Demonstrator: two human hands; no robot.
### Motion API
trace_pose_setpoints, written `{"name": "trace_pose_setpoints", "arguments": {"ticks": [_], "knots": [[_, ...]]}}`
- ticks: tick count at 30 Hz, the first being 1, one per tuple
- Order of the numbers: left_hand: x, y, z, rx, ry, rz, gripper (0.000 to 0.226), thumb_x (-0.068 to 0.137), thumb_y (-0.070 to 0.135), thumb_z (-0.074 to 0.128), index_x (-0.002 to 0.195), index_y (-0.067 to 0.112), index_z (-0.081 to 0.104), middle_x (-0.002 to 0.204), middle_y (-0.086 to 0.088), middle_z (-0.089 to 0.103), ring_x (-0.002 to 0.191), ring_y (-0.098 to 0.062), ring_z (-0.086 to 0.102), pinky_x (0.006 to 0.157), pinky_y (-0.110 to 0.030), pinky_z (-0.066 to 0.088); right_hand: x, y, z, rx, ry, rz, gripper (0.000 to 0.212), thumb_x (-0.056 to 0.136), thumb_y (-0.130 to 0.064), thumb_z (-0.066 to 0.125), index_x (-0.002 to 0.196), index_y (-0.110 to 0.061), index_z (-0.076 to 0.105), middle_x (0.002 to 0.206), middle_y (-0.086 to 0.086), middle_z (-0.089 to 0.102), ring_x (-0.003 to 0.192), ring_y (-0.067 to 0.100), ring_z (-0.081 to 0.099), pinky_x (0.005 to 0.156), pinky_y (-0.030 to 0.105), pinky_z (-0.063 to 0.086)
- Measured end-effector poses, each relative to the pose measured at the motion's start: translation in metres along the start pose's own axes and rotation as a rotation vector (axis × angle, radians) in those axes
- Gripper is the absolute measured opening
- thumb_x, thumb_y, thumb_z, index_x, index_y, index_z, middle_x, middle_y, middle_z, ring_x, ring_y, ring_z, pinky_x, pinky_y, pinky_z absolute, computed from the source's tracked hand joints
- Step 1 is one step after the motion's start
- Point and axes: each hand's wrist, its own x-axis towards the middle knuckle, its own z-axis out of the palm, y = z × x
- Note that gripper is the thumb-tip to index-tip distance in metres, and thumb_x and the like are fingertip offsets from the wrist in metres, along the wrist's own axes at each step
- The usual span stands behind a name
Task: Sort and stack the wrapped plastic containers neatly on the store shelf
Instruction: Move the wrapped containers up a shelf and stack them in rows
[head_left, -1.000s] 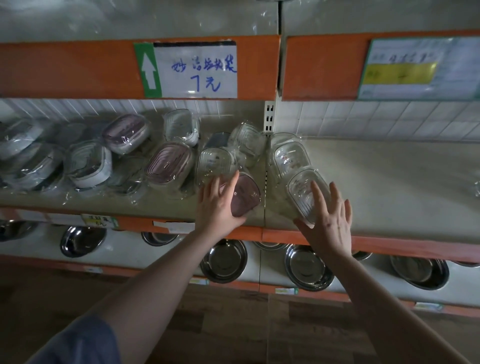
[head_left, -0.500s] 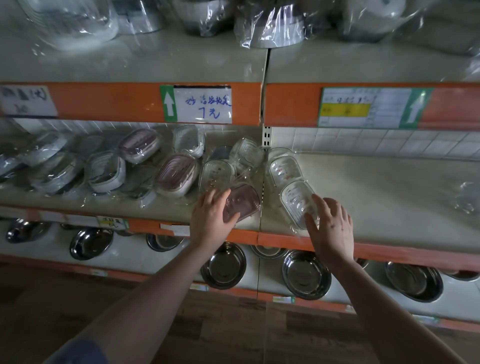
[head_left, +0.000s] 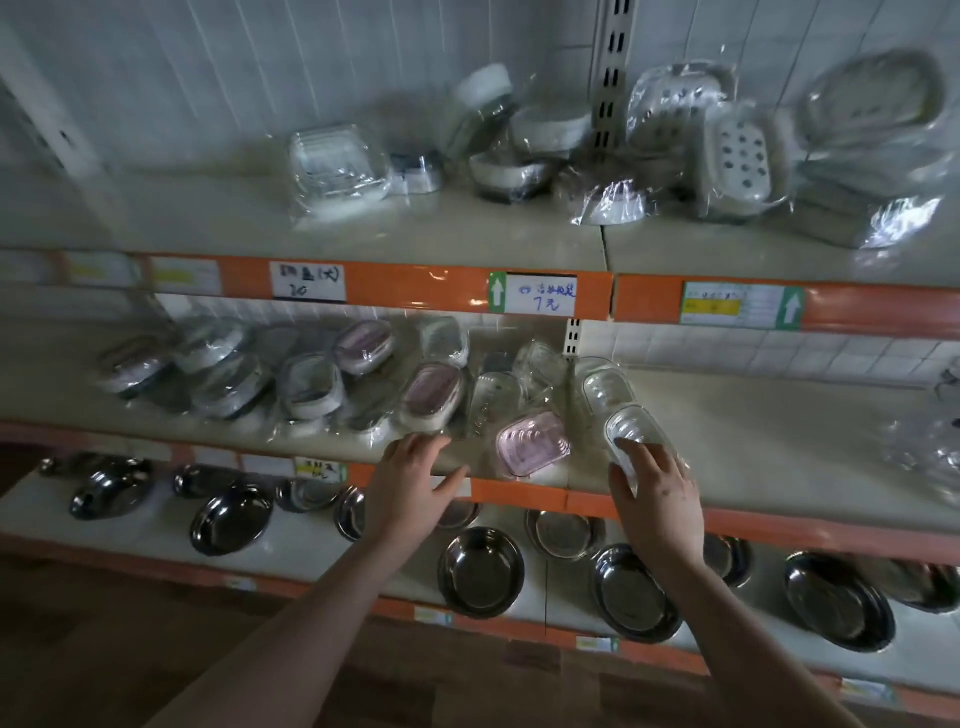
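Sorting's barely started, most of the shelf is a jumble

Nearest, the right hand (head_left: 657, 499) has its fingers laid on a clear wrapped container (head_left: 631, 428) at the middle shelf (head_left: 779, 467) front; the left hand (head_left: 410, 480) hovers spread, gripping nothing, beside a pink wrapped container (head_left: 530, 441). Further back, a short clear row looks lined up, but the pile of wrapped containers (head_left: 311, 384) to the left looks unsorted, same for the top shelf.

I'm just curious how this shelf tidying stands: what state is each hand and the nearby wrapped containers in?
Left hand: open, at the shelf edge, holding nothing.
Right hand: fingers on the clear container.
Clear container: wrapped, tilted, near the edge.
Pink container: wrapped, lying free between the hands.
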Motion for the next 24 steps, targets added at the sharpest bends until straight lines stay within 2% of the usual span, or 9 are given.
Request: {"name": "trace_pose_setpoints", "arguments": {"ticks": [4,9,13,16,20,24], "knots": [[-0.017,-0.024,-0.07,-0.022,0.003,-0.017,0.033,0.08,0.031,0.072,0.106,0.011,0.068,0.102,-0.006,0.068,0.096,-0.026,0.06,0.077,-0.034,0.048,-0.006,-0.067,-0.026,0.016,0.054,-0.035,0.027,0.073,-0.001,0.074,0.098,-0.006,0.067,0.083,0.018,0.064,0.074,0.04,0.061,0.066,0.044,0.05],[-0.032,-0.057,-0.164,-0.018,0.032,0.007,0.039,0.087,0.037,0.065,0.119,0.014,0.062,0.115,-0.002,0.062,0.106,-0.019,0.054,0.08,-0.023,0.039,-0.002,-0.148,-0.055,0.053,0.107,-0.041,0.02,0.086,-0.012,0.065,0.105,-0.01,0.066,0.1,0.015,0.065,0.087,0.036,0.06,0.068,0.037,0.046],[-0.036,-0.084,-0.227,0.01,0.056,-0.009,0.041,0.087,0.039,0.063,0.121,0.017,0.06,0.117,-0.003,0.06,0.107,-0.019,0.053,0.085,-0.029,0.045,0.008,-0.201,-0.072,0.057,0.137,-0.083,0.022,0.087,-0.012,0.061,0.107,-0.007,0.065,0.102,0.019,0.064,0.09,0.037,0.06,0.072,0.041,0.047],[-0.031,-0.097,-0.26,0.04,0.094,-0.011,0.042,0.088,0.043,0.061,0.121,0.018,0.059,0.117,-0.001,0.06,0.105,-0.016,0.054,0.083,-0.028,0.047,0.017,-0.228,-0.08,0.048,0.136,-0.109,0.023,0.088,-0.013,0.06,0.11,-0.007,0.063,0.105,0.017,0.063,0.092,0.035,0.059,0.075,0.041,0.047],[-0.014,-0.106,-0.294,0.058,0.111,0.003,0.044,0.09,0.042,0.058,0.126,0.016,0.056,0.123,0.0,0.056,0.113,-0.016,0.051,0.088,-0.022,0.038,0.035,-0.254,-0.088,0.086,0.173,-0.115,0.03,0.084,-0.011,0.064,0.114,-0.006,0.064,0.106,0.019,0.064,0.096,0.038,0.059,0.08,0.044,0.047],[0.013,-0.109,-0.309,0.079,0.15,0.029,0.045,0.091,0.043,0.055,0.127,0.016,0.054,0.127,0.0,0.054,0.118,-0.017,0.048,0.093,-0.026,0.039,0.057,-0.263,-0.089,0.077,0.181,-0.107,0.031,0.087,-0.012,0.061,0.117,-0.007,0.063,0.11,0.017,0.063,0.102,0.037,0.057,0.083,0.042,0.044]]}}
